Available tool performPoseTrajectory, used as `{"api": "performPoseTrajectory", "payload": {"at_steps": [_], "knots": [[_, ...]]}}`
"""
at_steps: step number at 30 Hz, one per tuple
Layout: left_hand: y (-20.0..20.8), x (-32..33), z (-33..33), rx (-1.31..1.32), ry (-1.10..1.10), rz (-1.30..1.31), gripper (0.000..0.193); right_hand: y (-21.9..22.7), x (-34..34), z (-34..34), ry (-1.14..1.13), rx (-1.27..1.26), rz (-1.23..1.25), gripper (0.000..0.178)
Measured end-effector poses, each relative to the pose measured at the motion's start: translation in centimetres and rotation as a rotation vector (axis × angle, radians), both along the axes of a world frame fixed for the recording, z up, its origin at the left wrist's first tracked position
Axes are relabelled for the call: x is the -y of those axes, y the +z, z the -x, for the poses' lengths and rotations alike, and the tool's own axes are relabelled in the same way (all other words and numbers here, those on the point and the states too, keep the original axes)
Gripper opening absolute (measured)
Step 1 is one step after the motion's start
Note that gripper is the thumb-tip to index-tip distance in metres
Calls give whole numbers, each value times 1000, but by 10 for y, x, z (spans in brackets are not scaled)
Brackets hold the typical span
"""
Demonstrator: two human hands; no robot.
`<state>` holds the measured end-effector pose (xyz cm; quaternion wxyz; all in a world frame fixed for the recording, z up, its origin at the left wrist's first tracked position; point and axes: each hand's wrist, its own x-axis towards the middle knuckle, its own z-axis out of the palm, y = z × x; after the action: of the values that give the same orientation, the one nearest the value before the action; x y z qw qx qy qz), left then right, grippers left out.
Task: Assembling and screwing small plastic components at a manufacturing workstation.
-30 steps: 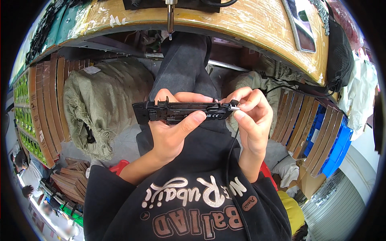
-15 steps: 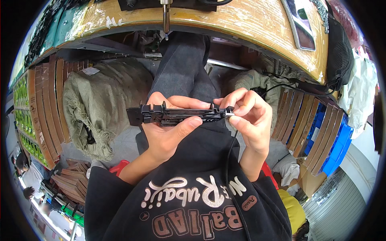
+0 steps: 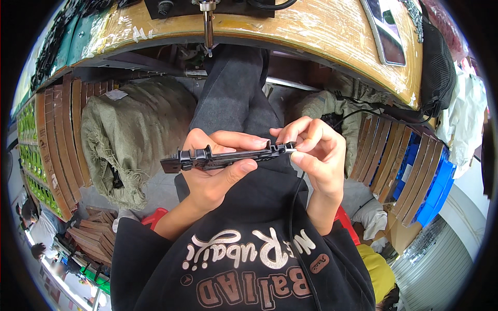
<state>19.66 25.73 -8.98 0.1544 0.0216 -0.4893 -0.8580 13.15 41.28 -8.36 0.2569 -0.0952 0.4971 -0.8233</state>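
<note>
My left hand (image 3: 203, 181) grips a long, narrow black plastic housing (image 3: 231, 157) above my lap, thumb along the near side and fingers on the far side. Small clips and notches line its upper edge, and its left end sticks out past my palm. At the right end, my right hand (image 3: 326, 160) pinches a small white piece (image 3: 291, 150) against the housing with thumb and fingertips. What kind of piece it is cannot be made out. A thin black cable (image 3: 292, 212) hangs from near these fingertips down over my black top.
A wooden bench (image 3: 321, 28) curves across the far side, with a phone (image 3: 386, 33) on it. A metal tool with a narrow tip (image 3: 208, 28) points down over its edge. A woven sack (image 3: 140, 135) and stacked cardboard (image 3: 59, 150) stand left; blue trays (image 3: 428, 181) stand right.
The housing has tilted, its right end slightly raised and its face turned, so less of its printed side shows. Both hands have shifted slightly left, keeping their hold.
</note>
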Motion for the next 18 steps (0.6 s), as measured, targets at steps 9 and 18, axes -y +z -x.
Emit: {"api": "performPoseTrajectory", "payload": {"at_steps": [9,18], "knots": [[-5,0,2,-72,-13,52,31,-2,-2,2,9,6,29,15],[2,-4,-1,54,-6,42,30,-4,-2,3,21,62,92,14]]}}
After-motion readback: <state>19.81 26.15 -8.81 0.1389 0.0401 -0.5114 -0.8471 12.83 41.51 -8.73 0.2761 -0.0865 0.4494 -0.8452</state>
